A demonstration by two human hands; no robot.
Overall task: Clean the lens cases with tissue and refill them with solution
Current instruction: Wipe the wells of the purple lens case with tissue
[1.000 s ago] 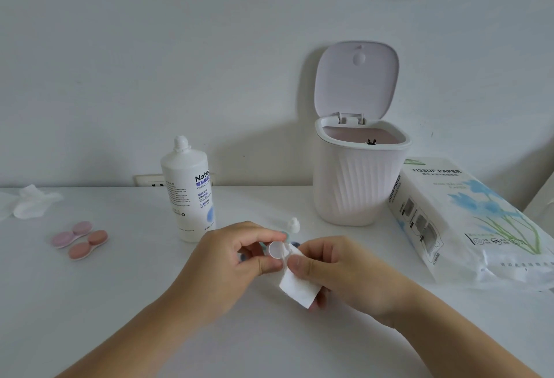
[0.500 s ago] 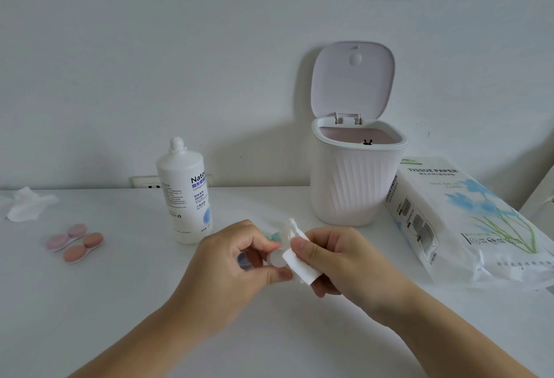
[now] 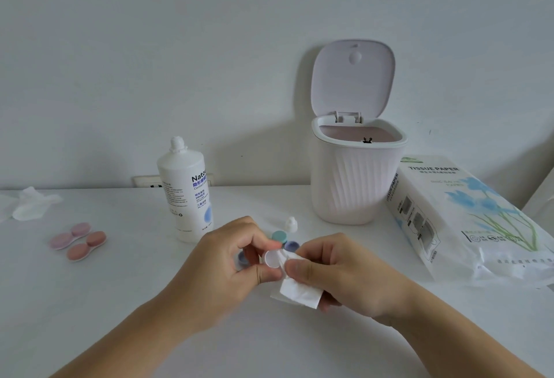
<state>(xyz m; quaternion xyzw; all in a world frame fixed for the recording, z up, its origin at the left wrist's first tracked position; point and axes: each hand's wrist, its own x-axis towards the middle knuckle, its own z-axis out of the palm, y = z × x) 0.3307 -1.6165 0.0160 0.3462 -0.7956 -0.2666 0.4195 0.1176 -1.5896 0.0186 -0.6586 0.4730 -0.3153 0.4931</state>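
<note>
- Left hand pinches a small white lens case btwn thumb & curled fingers, held just above the bench, centre-front.
- Right hand grips a folded white tissue; thumb presses the tissue's top end against the case's right edge, rest hangs down below the hand.
- Hands meet at the case, fingertips nearly touching.
- Just behind the hands on the bench: teal cap, blue-purple cap, another bluish piece partly hidden by left fingers.
- Small white bottle cap upright behind those.
- Solution bottle stands upright, uncapped, behind & left of the hands; fill level can't tell.
- White ribbed bin at back w/ lid flipped up; pinkish inside, contents can't tell.
- Tissue pack lies on its side, right of the bin.
- Two pink lens cases, lids on, far left; crumpled tissue behind them.
</note>
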